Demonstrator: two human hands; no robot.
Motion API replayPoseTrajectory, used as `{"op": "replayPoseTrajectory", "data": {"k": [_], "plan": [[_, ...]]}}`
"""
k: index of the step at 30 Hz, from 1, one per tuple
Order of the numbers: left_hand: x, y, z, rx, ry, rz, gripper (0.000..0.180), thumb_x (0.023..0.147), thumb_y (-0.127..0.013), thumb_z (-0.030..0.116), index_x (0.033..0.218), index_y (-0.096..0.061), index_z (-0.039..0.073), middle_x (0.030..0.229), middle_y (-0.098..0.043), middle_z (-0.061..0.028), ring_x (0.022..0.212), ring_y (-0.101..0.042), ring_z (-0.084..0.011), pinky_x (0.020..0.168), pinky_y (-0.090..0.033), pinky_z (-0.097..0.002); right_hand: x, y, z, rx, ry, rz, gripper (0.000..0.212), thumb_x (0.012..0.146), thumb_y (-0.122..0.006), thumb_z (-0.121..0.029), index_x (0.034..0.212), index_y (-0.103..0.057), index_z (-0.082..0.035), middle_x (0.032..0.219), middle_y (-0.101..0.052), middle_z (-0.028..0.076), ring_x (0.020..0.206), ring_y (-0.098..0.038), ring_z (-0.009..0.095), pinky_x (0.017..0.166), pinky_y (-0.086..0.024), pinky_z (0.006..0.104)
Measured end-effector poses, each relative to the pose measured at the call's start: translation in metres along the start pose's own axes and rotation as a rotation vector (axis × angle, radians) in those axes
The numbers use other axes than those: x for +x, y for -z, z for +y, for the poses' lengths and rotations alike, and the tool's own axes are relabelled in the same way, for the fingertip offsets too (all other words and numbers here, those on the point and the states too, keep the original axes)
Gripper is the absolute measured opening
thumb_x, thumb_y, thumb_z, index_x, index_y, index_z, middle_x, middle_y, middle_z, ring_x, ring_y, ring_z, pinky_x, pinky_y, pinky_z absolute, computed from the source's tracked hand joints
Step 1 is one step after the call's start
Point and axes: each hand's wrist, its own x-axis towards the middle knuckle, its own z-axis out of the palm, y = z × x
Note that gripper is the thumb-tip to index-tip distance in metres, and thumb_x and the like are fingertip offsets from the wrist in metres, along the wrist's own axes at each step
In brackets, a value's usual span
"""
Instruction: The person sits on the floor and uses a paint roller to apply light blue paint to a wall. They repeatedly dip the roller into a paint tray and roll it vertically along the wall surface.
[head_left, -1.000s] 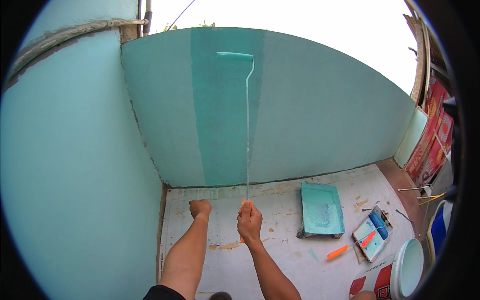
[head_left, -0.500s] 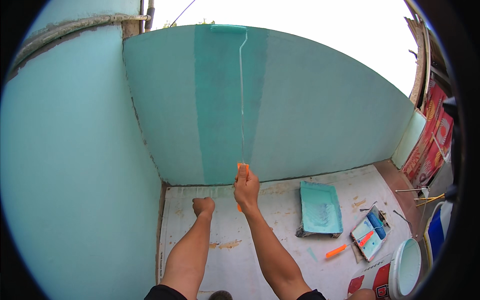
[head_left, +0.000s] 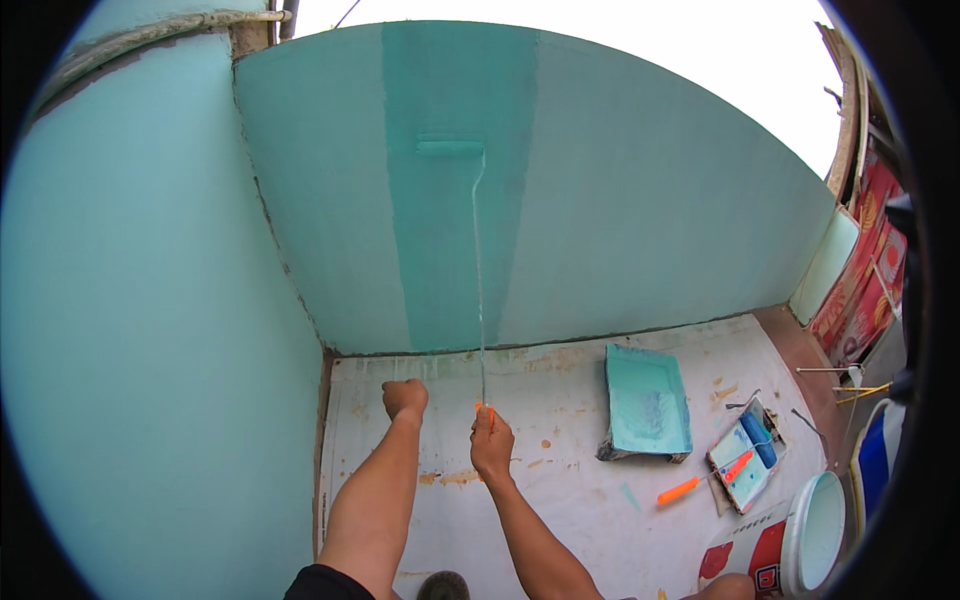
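Observation:
My right hand is closed around the orange handle of a long-framed paint roller. Its teal roller cover lies against the far wall, inside a darker, wet-looking teal band that runs from the wall's top to its foot. My left hand is curled into a fist over the floor sheet, left of the roller handle, with nothing seen in it. A teal paint tray, coated in paint, sits on the sheet to the right of my right hand.
A smaller tray with a blue roller and orange-handled tools lies at the right. Near it a white and red bucket is tipped on its side. A light teal side wall rises at left. A paint-stained white sheet covers the floor.
The roller has come down from the wall's top edge to its upper middle. My right hand has drawn lower and nearer with the handle. The left fist has hardly moved.

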Motion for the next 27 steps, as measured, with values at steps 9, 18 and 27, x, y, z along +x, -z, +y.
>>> {"op": "replayPoseTrajectory", "data": {"k": [9,18,27], "plan": [[0.003,-0.003,-0.002,0.040,-0.039,-0.029,0.041,0.088,-0.053,0.014,0.120,-0.048,-0.012,0.119,-0.059,-0.0310,0.110,-0.061,-0.0420,0.095,-0.051,-0.0459,-0.070,0.019,0.066,-0.166,-0.220,-0.061,0.051,0.102,-0.044,-0.043,0.079,-0.059,-0.001,0.063,-0.058,0.010,0.061,-0.057,0.022,0.060,-0.045,0.0358],[0.008,-0.005,-0.004,0.055,-0.028,-0.005,0.040,0.087,-0.053,0.015,0.118,-0.050,-0.011,0.118,-0.060,-0.0311,0.108,-0.062,-0.0423,0.093,-0.052,-0.0462,-0.117,0.036,0.113,-0.333,-0.372,-0.099,0.057,0.101,-0.041,-0.048,0.076,-0.060,-0.001,0.071,-0.063,0.020,0.074,-0.064,0.040,0.068,-0.048,0.0469],[0.011,-0.008,-0.006,0.035,-0.026,0.008,0.039,0.087,-0.054,0.014,0.115,-0.055,-0.012,0.120,-0.059,-0.0319,0.112,-0.061,-0.0422,0.093,-0.051,-0.0455,-0.139,0.043,0.140,-0.419,-0.558,-0.180,0.059,0.100,-0.039,-0.049,0.081,-0.064,0.001,0.083,-0.066,0.027,0.084,-0.064,0.046,0.077,-0.048,0.0511]]}}
